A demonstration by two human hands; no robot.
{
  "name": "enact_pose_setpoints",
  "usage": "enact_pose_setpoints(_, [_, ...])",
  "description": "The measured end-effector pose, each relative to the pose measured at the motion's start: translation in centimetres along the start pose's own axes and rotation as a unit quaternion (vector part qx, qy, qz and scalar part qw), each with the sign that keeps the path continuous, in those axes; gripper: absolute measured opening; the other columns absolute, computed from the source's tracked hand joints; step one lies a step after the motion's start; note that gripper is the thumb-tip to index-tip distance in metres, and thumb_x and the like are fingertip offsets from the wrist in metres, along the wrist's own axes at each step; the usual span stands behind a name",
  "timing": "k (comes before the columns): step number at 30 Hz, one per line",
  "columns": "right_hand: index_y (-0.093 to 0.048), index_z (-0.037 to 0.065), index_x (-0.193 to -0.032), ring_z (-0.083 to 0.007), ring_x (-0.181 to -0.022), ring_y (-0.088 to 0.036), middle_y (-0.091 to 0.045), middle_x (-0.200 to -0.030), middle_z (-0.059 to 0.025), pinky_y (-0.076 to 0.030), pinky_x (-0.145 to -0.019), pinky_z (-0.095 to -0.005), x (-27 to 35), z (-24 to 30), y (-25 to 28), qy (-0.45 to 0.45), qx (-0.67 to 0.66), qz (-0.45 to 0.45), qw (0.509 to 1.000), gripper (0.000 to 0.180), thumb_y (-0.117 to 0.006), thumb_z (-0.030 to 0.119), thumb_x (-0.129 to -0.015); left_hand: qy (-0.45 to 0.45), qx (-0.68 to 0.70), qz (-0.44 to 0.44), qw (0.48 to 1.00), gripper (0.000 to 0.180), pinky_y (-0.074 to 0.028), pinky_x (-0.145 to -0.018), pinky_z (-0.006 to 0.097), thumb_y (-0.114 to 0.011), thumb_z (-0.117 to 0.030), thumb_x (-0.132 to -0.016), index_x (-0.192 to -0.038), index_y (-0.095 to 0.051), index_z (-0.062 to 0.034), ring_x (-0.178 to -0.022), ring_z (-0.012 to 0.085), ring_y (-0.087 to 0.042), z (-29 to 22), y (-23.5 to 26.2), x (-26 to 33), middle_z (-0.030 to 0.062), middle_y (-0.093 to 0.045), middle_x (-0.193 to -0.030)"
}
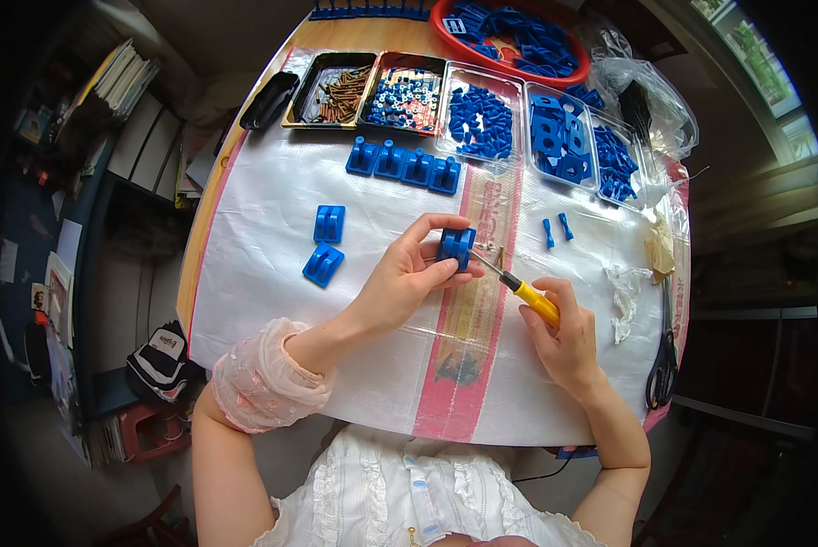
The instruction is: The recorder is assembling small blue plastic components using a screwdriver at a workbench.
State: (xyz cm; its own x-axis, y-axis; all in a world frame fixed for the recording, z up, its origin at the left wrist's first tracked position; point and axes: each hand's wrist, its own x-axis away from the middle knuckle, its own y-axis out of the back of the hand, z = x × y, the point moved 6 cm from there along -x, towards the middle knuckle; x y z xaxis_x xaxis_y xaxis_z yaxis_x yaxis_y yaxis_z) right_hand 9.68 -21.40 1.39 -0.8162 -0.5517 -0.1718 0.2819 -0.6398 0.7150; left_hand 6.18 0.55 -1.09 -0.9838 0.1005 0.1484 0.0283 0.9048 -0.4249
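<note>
Between the fingers and thumb of my left hand (415, 271) is a blue plastic bracket (455, 248), held above the covered table. My right hand (562, 335) grips the yellow handle of a screwdriver (535, 302), whose metal shaft reaches up and left to the bracket's right side. Whether the tip touches the bracket is too small to tell. Small metal pieces (491, 247) lie just right of the bracket. Two more blue brackets (323, 264) rest to the left, and two small blue pegs (548, 233) lie to the right.
Several assembled blue pieces (389, 162) stand in a row. Behind them are trays of screws (343, 89), nuts (403, 94) and blue parts (479, 120). A red basin (569, 75) of blue parts sits at the back. Black scissors (662, 369) and crumpled tissue (625, 301) lie right.
</note>
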Motion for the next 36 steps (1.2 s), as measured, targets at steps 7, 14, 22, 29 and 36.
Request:
enact_pose_setpoints(7, [-0.055, 0.005, -0.116, -0.0306, -0.062, -0.065, -0.063, -0.076, -0.0132, -0.048, -0.056, -0.0386, -0.5, 0.2, 1.2, 0.001, 0.033, -0.003, 0.999, 0.039, -0.079, 0.01, -0.086, 0.008, -0.013, 0.008, 1.0, 0.042, -0.057, -0.101, 0.034, -0.051, 0.001, -0.103, -0.142, -0.039, -0.0057, -0.12, 0.0278, -0.066, 0.2, 0.0, -0.1, 0.0194, -0.061, -0.132])
enact_pose_setpoints(14, [-0.055, 0.003, -0.11, -0.0293, -0.069, -0.066, -0.062, -0.083, -0.0143, -0.051, -0.061, -0.038, -1.1, -0.4, 2.0, 0.03, 0.005, -0.053, 0.998, 0.035, -0.08, 0.008, -0.085, -0.051, -0.04, 0.035, 0.997, 0.027, -0.055, -0.104, 0.033, -0.053, -0.004, -0.105, -0.132, -0.048, -0.0046, -0.122, 0.0232, -0.064, -0.3, -0.5, -0.2, 0.0155, -0.063, -0.131])
enact_pose_setpoints(22, [-0.055, 0.002, -0.103, -0.0289, -0.072, -0.066, -0.06, -0.084, -0.0133, -0.052, -0.059, -0.0355, -1.2, -0.2, 2.4, 0.073, -0.027, -0.054, 0.996, 0.032, -0.08, 0.002, -0.083, -0.082, -0.119, 0.03, 0.989, 0.022, -0.053, -0.106, 0.033, -0.055, -0.005, -0.105, -0.126, -0.056, -0.0027, -0.123, 0.0189, -0.062, -0.6, -0.5, -0.2, 0.0101, -0.067, -0.127])
enact_pose_setpoints(29, [-0.062, 0.002, -0.103, -0.0248, -0.058, -0.06, -0.06, -0.076, -0.0086, -0.043, -0.048, -0.035, 0.1, 2.0, 2.9, 0.232, 0.149, -0.102, 0.956, 0.032, -0.083, 0.007, -0.079, 0.003, -0.065, 0.055, 0.996, 0.028, -0.055, -0.102, 0.034, -0.052, -0.007, -0.106, -0.133, -0.054, 0.0007, -0.117, 0.0221, -0.067, -0.1, -0.7, 0.0, 0.0128, -0.068, -0.123])
enact_pose_setpoints(36, [-0.064, 0.001, -0.1, -0.0236, -0.055, -0.06, -0.063, -0.077, -0.0093, -0.042, -0.046, -0.0351, 0.4, 2.8, 3.1, 0.233, 0.157, -0.096, 0.955, 0.029, -0.083, 0.007, -0.078, 0.042, -0.014, 0.068, 0.997, 0.03, -0.056, -0.1, 0.036, -0.051, -0.009, -0.107, -0.135, -0.052, 0.0015, -0.115, 0.0239, -0.068, 0.3, -0.6, 0.0, 0.0138, -0.067, -0.124])
